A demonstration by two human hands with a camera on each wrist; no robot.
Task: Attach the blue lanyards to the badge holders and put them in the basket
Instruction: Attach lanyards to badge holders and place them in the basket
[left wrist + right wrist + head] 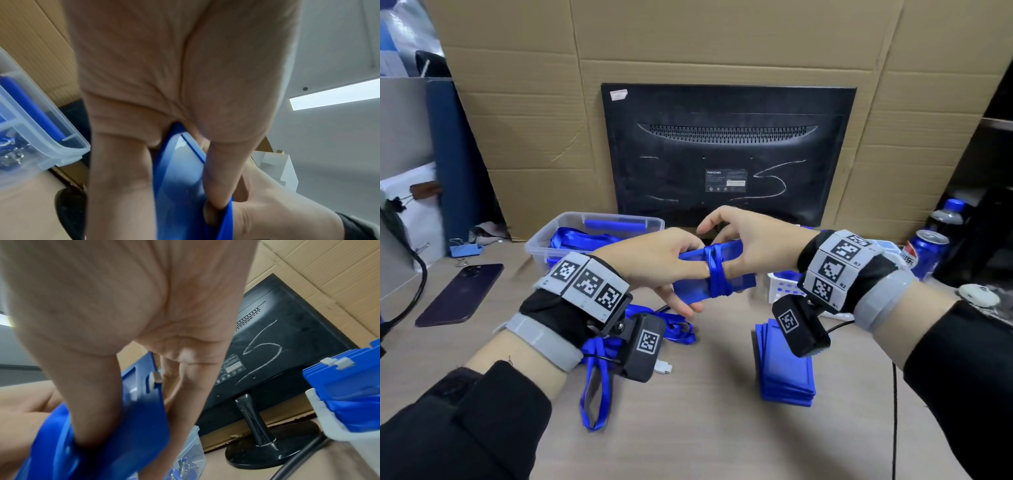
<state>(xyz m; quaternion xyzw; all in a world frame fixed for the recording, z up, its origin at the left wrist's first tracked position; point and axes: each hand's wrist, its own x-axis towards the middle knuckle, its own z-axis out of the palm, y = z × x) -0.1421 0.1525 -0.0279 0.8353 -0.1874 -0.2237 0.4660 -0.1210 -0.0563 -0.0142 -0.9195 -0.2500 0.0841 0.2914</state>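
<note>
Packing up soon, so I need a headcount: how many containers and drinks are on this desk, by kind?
Clear plastic bin: 1
White perforated basket: 1
Blue soda can: 1
Blue-capped bottle: 1
Total: 4

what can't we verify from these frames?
- Lanyard clip: whether it is hooked into the blue plastic badge holder is hidden under the wrapped blue ribbon lanyard and both hands in the head view.
- White perforated basket: contents mostly blocked by the right hand and its wrist camera.
- Left hand: fingertips hidden behind the holder in the left wrist view.
</note>
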